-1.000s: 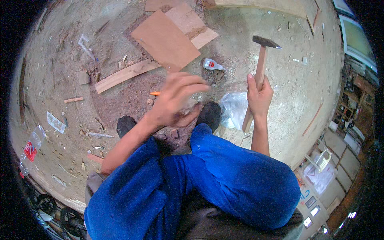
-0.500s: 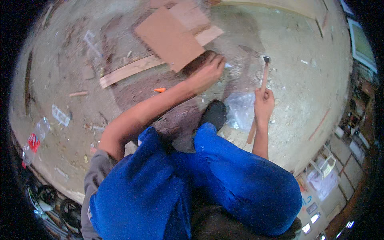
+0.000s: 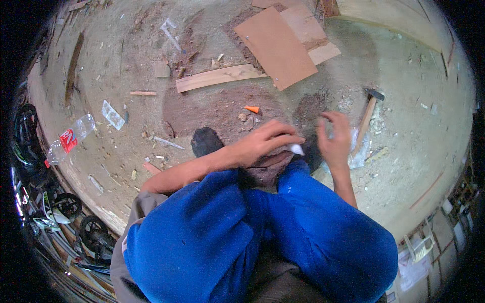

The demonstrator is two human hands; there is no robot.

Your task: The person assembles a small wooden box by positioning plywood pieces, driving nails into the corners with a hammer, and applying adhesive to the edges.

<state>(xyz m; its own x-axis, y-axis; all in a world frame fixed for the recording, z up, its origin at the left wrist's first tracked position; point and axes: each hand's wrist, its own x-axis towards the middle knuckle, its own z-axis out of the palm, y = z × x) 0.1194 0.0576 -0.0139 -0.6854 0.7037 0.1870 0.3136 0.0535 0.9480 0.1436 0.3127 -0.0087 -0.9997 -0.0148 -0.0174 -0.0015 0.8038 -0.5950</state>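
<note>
Evidently just set down hammer on floor, by clear plastic bag, leaving right hand spread, blurred, apparently empty. Now gripping white bottle in left hand, mostly hidden there. Means, seemingly, freedom to use both hands together.

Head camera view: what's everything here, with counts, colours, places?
Hammer: one, dark head, brown handle, right
Plastic bag: one, clear, by the hammer
Boards: at least three, brown, upper centre
Wooden strip: one, pale, left of boards
Cone-shaped piece: one, orange, centre
Bottle: one, clear, red label, left
Wheels: at least two, black, lower left
Chair: one, white, lower right
Scraps: many, mixed colours, scattered
White object: one, centre, mostly hidden
Trousers: one pair, blue, bottom
Footwear: one, dark, left of centre
Left hand: one, centre, holding white object
Right hand: one, right of centre
</note>
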